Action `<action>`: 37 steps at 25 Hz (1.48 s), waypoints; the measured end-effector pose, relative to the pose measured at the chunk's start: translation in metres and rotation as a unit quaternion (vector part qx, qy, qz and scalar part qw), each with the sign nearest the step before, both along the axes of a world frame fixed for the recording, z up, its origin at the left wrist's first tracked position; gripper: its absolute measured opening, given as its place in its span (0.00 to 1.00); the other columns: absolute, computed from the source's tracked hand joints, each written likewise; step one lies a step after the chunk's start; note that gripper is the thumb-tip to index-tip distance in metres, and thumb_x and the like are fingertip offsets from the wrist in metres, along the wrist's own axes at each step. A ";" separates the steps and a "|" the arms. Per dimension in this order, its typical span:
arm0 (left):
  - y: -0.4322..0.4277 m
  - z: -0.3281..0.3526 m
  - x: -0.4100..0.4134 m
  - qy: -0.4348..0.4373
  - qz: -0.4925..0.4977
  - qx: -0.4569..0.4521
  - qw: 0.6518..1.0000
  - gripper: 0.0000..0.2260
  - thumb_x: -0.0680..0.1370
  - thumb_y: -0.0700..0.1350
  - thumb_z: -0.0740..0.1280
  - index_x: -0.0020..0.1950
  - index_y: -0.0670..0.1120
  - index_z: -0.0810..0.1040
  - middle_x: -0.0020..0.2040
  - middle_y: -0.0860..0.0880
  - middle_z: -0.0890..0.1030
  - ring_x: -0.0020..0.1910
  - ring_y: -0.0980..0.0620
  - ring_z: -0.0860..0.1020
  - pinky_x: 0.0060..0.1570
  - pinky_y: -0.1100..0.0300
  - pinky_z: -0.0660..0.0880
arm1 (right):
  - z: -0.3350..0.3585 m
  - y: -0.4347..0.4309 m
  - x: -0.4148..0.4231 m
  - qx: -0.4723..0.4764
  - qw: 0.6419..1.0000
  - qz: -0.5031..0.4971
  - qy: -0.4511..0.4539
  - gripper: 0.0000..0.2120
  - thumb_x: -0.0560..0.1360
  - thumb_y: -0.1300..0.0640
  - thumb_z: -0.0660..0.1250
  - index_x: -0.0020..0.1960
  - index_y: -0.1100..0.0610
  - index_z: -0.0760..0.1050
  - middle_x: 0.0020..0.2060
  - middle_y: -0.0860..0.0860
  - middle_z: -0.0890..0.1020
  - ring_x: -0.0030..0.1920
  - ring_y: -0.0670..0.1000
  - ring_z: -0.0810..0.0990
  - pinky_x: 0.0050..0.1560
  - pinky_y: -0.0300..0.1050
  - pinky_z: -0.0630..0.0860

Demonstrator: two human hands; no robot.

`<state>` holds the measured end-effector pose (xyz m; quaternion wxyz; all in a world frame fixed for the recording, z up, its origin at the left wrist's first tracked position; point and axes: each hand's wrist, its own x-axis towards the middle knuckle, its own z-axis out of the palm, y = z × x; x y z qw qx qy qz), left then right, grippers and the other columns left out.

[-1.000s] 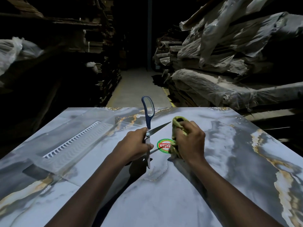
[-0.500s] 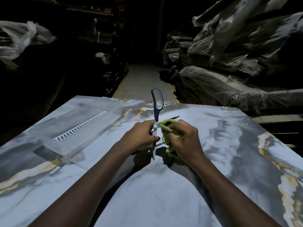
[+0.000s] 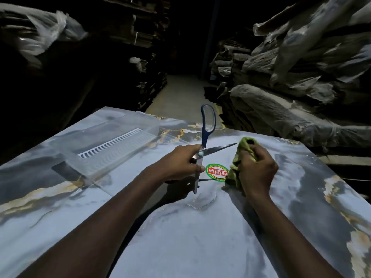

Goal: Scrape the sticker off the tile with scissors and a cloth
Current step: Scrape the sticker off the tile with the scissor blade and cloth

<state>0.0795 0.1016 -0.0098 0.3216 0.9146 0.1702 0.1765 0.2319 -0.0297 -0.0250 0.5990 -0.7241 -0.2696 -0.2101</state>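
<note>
two hands: the left hand and right hand are held apart over the tile, with the sticker between them, and each is closed on a tool.
tile: a large glossy slab is seen, marbled in grey, white and pale blue with gold veins; the hands are mirrored in its sheen.
sticker: a flat round label with a green rim, a white band and a red middle bearing white letters is stuck to the tile; its right edge is met by the cloth.
scissors: steel blades are spread wide around a pale pivot; one blade is pointed right towards the cloth, the other down towards the tile, just left of the sticker. a dark blue oval handle loop is raised upright.
cloth: a soft, crumpled yellow-green rag is bunched and pressed down on the tile.
left hand pose: the fingers are curled round the scissors at the pivot and the hidden lower handle, and the forearm is stretched in from the lower left.
right hand pose: the cloth is gripped in curled fingers, knuckles up, with the wrist low over the tile.
clear tray: a see-through plastic box with a white slotted strip is set on the tile's left part, well apart from the hands.
plastic-wrapped bundles: dusty, wrinkled stacks are piled at the right of a dark aisle.
</note>
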 end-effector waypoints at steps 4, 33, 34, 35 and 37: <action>0.004 -0.005 0.000 -0.008 0.003 -0.004 1.000 0.13 0.75 0.46 0.71 0.56 0.46 0.73 0.47 0.47 0.78 0.44 0.49 0.76 0.46 0.54 0.73 | 0.006 -0.005 -0.014 0.001 0.990 0.057 -0.127 0.08 0.68 0.60 0.66 0.45 0.60 0.82 0.36 0.54 0.79 0.37 0.53 0.77 0.39 0.40 0.68; -0.003 0.016 -0.003 -0.124 -0.038 -0.367 0.921 0.22 0.77 0.67 0.47 0.59 0.58 0.72 0.34 0.52 0.68 0.31 0.55 0.63 0.32 0.59 0.58 | 0.002 -0.002 0.003 -0.044 0.993 0.011 0.110 0.06 0.72 0.54 0.66 0.45 0.55 0.80 0.36 0.53 0.81 0.42 0.58 0.77 0.44 0.48 0.74; -0.006 0.015 -0.001 -0.133 -0.020 -0.313 0.940 0.19 0.78 0.66 0.50 0.58 0.57 0.70 0.36 0.53 0.69 0.32 0.55 0.64 0.33 0.60 0.60 | 0.002 -0.001 0.002 -0.046 0.993 0.013 0.109 0.07 0.72 0.55 0.67 0.46 0.55 0.81 0.37 0.53 0.81 0.43 0.58 0.77 0.44 0.47 0.73; -0.007 0.013 0.000 -0.145 -0.006 -0.254 0.956 0.17 0.78 0.65 0.53 0.58 0.56 0.70 0.39 0.54 0.72 0.35 0.55 0.69 0.35 0.62 0.64 | 0.002 -0.001 0.002 -0.048 0.993 0.015 0.108 0.07 0.72 0.55 0.67 0.47 0.55 0.81 0.37 0.53 0.81 0.43 0.57 0.77 0.44 0.46 0.72; -0.007 0.008 0.001 -0.161 0.023 -0.145 0.976 0.19 0.74 0.67 0.60 0.57 0.57 0.67 0.46 0.56 0.77 0.44 0.51 0.78 0.45 0.57 0.73 | 0.003 -0.001 0.001 -0.053 0.993 0.018 0.107 0.07 0.73 0.55 0.67 0.48 0.55 0.82 0.37 0.53 0.80 0.44 0.57 0.77 0.43 0.45 0.70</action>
